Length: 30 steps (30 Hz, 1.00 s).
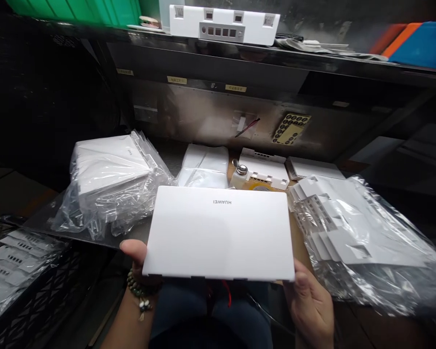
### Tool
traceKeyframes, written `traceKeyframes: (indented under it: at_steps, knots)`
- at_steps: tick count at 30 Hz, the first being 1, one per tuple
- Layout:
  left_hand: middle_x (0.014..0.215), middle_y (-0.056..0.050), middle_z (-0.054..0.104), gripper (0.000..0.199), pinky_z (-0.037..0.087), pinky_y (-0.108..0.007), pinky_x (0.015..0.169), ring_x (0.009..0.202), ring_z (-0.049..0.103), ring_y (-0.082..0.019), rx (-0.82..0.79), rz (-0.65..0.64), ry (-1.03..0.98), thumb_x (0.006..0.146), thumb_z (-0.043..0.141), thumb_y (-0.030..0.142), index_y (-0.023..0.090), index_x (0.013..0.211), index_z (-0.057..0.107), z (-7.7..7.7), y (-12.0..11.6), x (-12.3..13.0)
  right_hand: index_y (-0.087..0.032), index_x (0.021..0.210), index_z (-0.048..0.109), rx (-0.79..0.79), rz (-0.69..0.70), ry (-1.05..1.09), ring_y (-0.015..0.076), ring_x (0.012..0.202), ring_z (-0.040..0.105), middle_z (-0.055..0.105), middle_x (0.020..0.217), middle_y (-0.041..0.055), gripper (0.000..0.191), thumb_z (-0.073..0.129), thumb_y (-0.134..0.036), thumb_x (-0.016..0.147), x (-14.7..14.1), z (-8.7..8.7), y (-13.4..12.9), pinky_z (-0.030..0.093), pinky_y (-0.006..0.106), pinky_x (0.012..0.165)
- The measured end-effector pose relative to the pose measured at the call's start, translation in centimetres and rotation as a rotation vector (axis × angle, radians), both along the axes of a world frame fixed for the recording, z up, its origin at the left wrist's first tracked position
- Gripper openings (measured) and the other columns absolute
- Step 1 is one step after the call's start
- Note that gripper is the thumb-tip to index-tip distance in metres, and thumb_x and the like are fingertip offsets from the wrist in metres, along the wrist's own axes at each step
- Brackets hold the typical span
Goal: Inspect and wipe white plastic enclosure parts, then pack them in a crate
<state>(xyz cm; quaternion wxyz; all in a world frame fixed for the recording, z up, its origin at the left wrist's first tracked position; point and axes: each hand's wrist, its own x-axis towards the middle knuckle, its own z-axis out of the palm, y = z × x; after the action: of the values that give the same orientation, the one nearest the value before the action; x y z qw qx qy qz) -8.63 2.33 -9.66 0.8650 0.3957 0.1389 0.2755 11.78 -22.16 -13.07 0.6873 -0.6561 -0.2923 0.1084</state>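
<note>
A white plastic router cover (221, 237) marked HUAWEI, its lettering upside down to me, is held up in front of me over the bench edge. My left hand (136, 254) grips its left side near the lower corner, the thumb showing beside the edge and the other fingers hidden behind. At the lower right corner my right hand (308, 300) is closed on the cover, thumb along the edge. To the left lies a stack of bagged white covers (109, 165); to the right, several more covers (349, 223) sit in clear plastic.
Behind the cover are a white bundle (203, 165), a metal-topped pump bottle (240, 173) and another white cover (263, 167). A black crate (18, 310) with bagged covers stands lower left. A shelf (148, 36) runs above, carrying a white housing (223, 24) and a green bin (76, 12).
</note>
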Motion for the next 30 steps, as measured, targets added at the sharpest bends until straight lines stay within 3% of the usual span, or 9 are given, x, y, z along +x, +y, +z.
traceKeyframes:
  at_steps: [2, 5, 10, 14, 19, 21, 24, 27, 30]
  knots:
    - [0.113, -0.005, 0.077, 0.105, 0.049, -0.042, 0.106, 0.137, 0.051, -0.037, 0.011, -0.018, -0.048, 0.064, 0.034, 0.102, 0.023, 0.12, 0.073, 0.1, 0.4, -0.3, -0.02, 0.121, 0.074, -0.001, 0.014, -0.008, 0.0342, 0.108, 0.072, 0.076, 0.116, 0.0134, 0.044, 0.055, -0.052, 0.097, -0.2, 0.8, 0.4, 0.061, 0.045, 0.088]
    - [0.111, -0.004, 0.078, 0.104, 0.047, -0.042, 0.109, 0.137, 0.051, -0.035, 0.0, -0.081, -0.093, 0.067, 0.029, 0.101, 0.025, 0.122, 0.072, -0.3, 1.1, -0.7, -0.02, 0.122, 0.074, -0.003, 0.026, -0.006, 0.034, 0.108, 0.072, 0.077, 0.113, 0.0134, 0.046, 0.053, -0.052, 0.097, -0.6, 1.8, 0.9, 0.061, 0.045, 0.088]
    - [0.12, -0.003, 0.075, 0.1, 0.041, -0.042, 0.114, 0.141, 0.047, -0.032, -0.127, -0.054, -0.103, 0.074, 0.025, 0.097, 0.026, 0.127, 0.07, -0.8, 0.9, -0.6, -0.019, 0.124, 0.073, 0.001, 0.045, 0.036, 0.0327, 0.11, 0.072, 0.077, 0.113, 0.013, 0.049, 0.048, -0.054, 0.099, -0.6, 1.7, 1.0, 0.06, 0.044, 0.091]
    - [0.115, -0.003, 0.077, 0.084, 0.046, -0.041, 0.11, 0.136, 0.053, -0.033, -0.111, -0.048, -0.062, 0.075, 0.043, 0.092, 0.027, 0.118, 0.074, 0.2, 0.0, -0.1, -0.02, 0.125, 0.071, -0.036, 0.064, 0.074, 0.0319, 0.113, 0.07, 0.075, 0.117, 0.0128, 0.047, 0.054, -0.053, 0.097, -0.2, 1.4, 0.9, 0.06, 0.042, 0.092]
    - [0.111, -0.009, 0.078, 0.065, 0.055, -0.042, 0.1, 0.114, 0.069, -0.035, 0.099, 0.12, 0.087, 0.072, 0.077, 0.069, 0.025, 0.12, 0.073, 3.0, 0.3, 0.6, -0.024, 0.129, 0.068, -0.076, 0.109, 0.049, 0.0258, 0.115, 0.069, 0.073, 0.124, 0.0091, 0.038, 0.056, -0.043, 0.098, 0.9, 1.0, 1.3, 0.058, 0.036, 0.096]
    - [0.105, -0.01, 0.078, 0.058, 0.059, -0.036, 0.088, 0.099, 0.073, -0.03, 0.207, 0.186, 0.187, 0.073, 0.083, 0.057, 0.022, 0.118, 0.074, 4.0, 0.9, 0.9, -0.025, 0.13, 0.068, -0.11, 0.117, -0.022, 0.026, 0.118, 0.068, 0.071, 0.128, 0.0089, 0.037, 0.057, -0.041, 0.099, 1.6, 0.6, 1.5, 0.057, 0.037, 0.1]
    - [0.089, -0.007, 0.078, 0.032, 0.058, -0.023, 0.071, 0.079, 0.072, -0.02, 0.394, 0.318, 0.216, 0.074, 0.087, 0.043, 0.019, 0.093, 0.079, 4.7, 1.7, 1.1, -0.029, 0.131, 0.067, -0.163, 0.121, -0.173, 0.0277, 0.131, 0.058, 0.064, 0.139, 0.0069, 0.034, 0.056, -0.037, 0.099, 2.4, 0.6, 1.8, 0.043, 0.047, 0.116]
    - [0.085, -0.005, 0.078, 0.019, 0.059, -0.023, 0.078, 0.083, 0.073, -0.02, 0.601, 0.338, 0.15, 0.075, 0.087, 0.036, 0.021, 0.083, 0.08, 4.5, 1.9, 1.1, -0.031, 0.137, 0.061, -0.176, 0.143, -0.236, 0.027, 0.142, 0.047, 0.058, 0.147, 0.0048, 0.038, 0.056, -0.034, 0.099, 3.0, 1.5, 1.9, 0.031, 0.05, 0.123]
    - [0.089, -0.006, 0.08, 0.009, 0.059, -0.032, 0.09, 0.091, 0.075, -0.024, 0.772, 0.288, 0.124, 0.081, 0.081, 0.031, 0.024, 0.087, 0.081, 4.5, 1.4, 1.1, -0.033, 0.14, 0.057, -0.135, 0.126, -0.203, 0.0258, 0.141, 0.049, 0.058, 0.147, 0.0046, 0.042, 0.059, -0.032, 0.098, 3.1, 2.9, 1.7, 0.036, 0.048, 0.121]
